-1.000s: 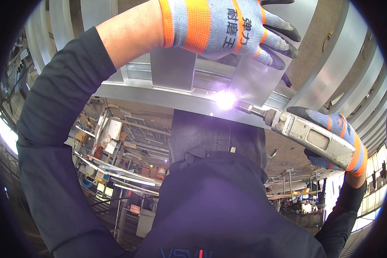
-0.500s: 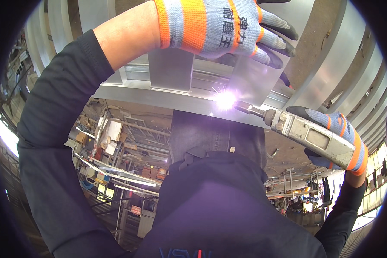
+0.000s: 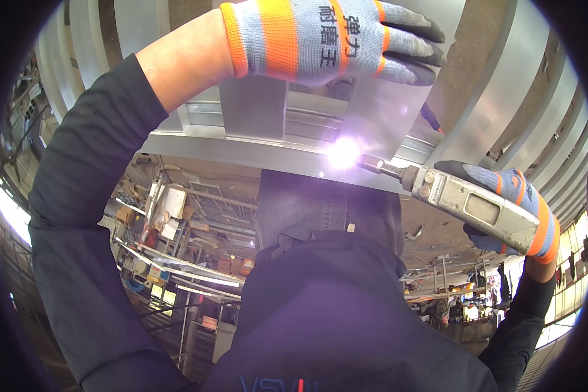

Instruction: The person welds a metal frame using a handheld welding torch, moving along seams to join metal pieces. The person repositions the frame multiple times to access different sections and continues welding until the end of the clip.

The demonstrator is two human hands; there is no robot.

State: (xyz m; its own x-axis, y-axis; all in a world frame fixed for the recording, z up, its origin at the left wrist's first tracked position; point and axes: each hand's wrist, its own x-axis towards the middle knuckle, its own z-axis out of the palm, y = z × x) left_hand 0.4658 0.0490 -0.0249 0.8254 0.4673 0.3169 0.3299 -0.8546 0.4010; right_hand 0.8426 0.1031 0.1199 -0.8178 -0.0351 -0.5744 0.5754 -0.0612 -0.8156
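My right hand [image 3: 521,193], in a grey and orange knit glove, is wrapped round a metal handheld welding gun [image 3: 469,204]. The gun's nozzle [image 3: 372,163] points left at a glaring white-violet weld spot, where an upright flat slat [image 3: 383,121] meets a long metal rail [image 3: 242,148]. Glare hides the joint itself. Above the weld, my left hand [image 3: 346,42] wears a matching glove with dark-coated fingers. Its fingers are stretched to the right over the same slat, apart from the gun. Whether its palm presses on the metal cannot be seen.
More parallel grey slats [image 3: 496,85] fan out at the right, others at the left. Below the rail are my dark trouser legs [image 3: 300,196]. Behind lies a cluttered workshop floor with metal frames, a white panel [image 3: 171,204] and boxes.
My left hand has shifted a little left and up over the slat. The gun and my right hand keep nearly the same place; fewer sparks show around the still-bright weld.
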